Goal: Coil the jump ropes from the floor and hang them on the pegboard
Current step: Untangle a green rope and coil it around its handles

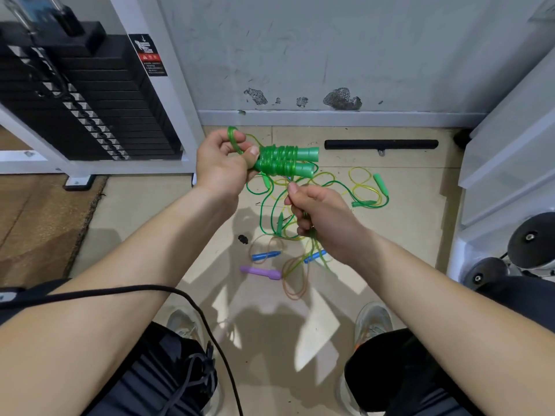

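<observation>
Gripping one end of the green jump rope (280, 162), the left hand (220, 168) is holding it in the air above the floor (420, 235). The two green handles (306, 160) are lying side by side and pointing to the right. The green cord (271, 157) is sitting in tight turns around both handles, covering their middle section and leaving the right-hand ends bare. One loose loop (232, 139) of the cord is passing over the left fingers, above the thumb.

The right hand (322, 219) is positioned just below the bundle. Its thumb and forefinger are pinching the cord, and the remaining fingers are curling round further green strands, which are trailing from the palm down toward the floor.

The other jump ropes are lying loose on the middle of the floor:
- A green and yellow tangle (362, 190) is spreading under both hands and out toward the right edge of the floor.
- Two blue handles (265, 255) are lying nearer the person, partly hidden behind the right hand.
- A purple handle (260, 272) is lying just beside them, closest to the shoes (374, 321).

A black foam bar (381, 144) is resting near the far edge of the floor, parallel to the wall (330, 55). A black weight stack (90, 100) is standing at the far left corner. White cabinets (510, 145) are running along the right edge. A black cable (120, 291) is crossing the left forearm.
</observation>
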